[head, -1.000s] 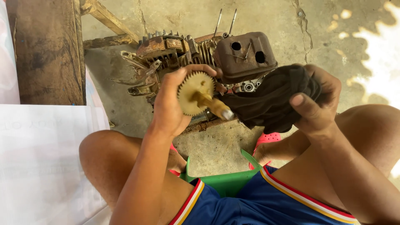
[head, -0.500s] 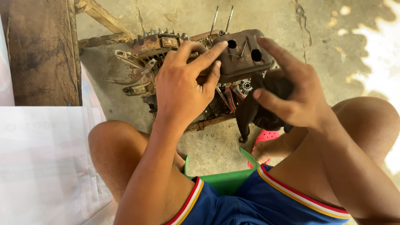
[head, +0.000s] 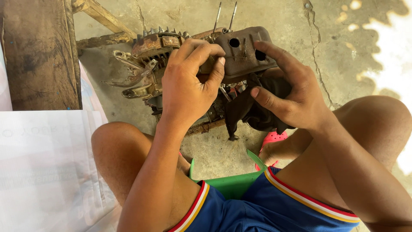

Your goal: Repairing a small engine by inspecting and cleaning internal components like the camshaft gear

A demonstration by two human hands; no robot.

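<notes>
engine [head: 163, 64] lay on concrete floor [head: 352, 51] ahead of the knees | left hand [head: 189, 86] curled, fingertips pinching at its dark cover [head: 244, 53] | right hand [head: 287, 94] clutched black rag [head: 249, 114], forefinger on cover | white printed sheet [head: 43, 167] left | green stool [head: 231, 182] beneath

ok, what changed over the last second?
The left hand held a pale gear on a shaft up in plain view; the gear is out of sight now, and the hand has gone forward onto the engine, fingers curled at the cover. The right hand followed to the cover, still holding the dark rag. The engine stayed put.
</notes>
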